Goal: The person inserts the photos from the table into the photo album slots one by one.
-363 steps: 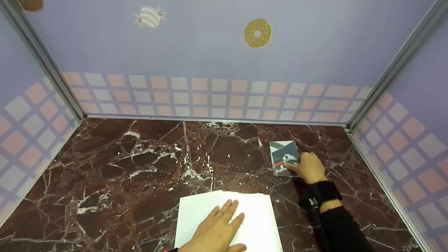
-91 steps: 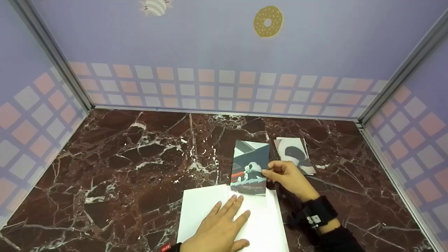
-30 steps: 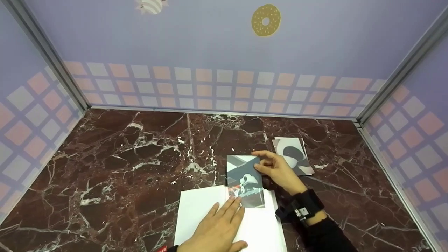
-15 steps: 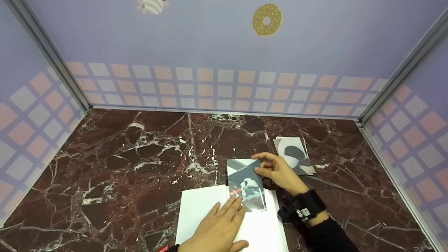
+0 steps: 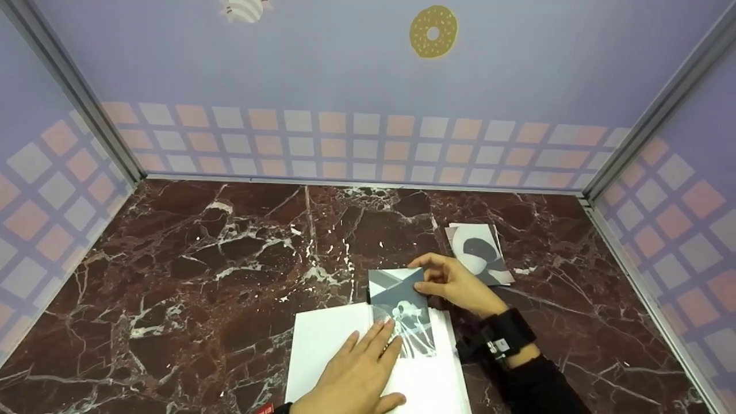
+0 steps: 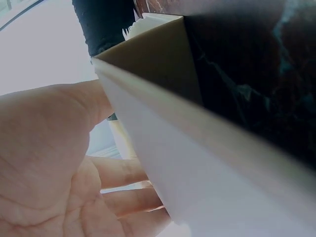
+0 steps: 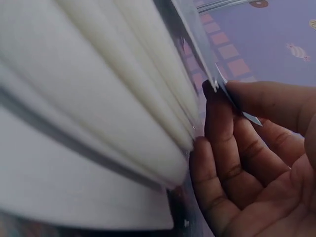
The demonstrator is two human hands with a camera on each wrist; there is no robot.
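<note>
A photo album (image 5: pixel 322 351) with white pages lies spread out at the front of the table. My left hand (image 5: pixel 356 371) rests flat on it, fingers straight, pressing the pages near the fold. With thumb and fingers my right hand (image 5: pixel 454 284) pinches the right edge of a picture card (image 5: pixel 397 287) showing a panda. The card's lower part lies under a shiny clear sleeve on the right-hand page; its upper part sticks out past the album's far edge. In the right wrist view the thumb and fingers grip the card's thin edge, beside the thick stack of pages (image 7: pixel 123 74).
Behind the right hand lies a small stack of picture cards (image 5: pixel 480 253), the top one grey and white. The dark red marble table (image 5: pixel 190 276) is bounded by patterned walls (image 5: pixel 368 75) at the back and both sides.
The right hand took the panda card from the stack, brought it left to the album and slid it toward the person, deeper into the clear sleeve. The left hand stays on the album.
</note>
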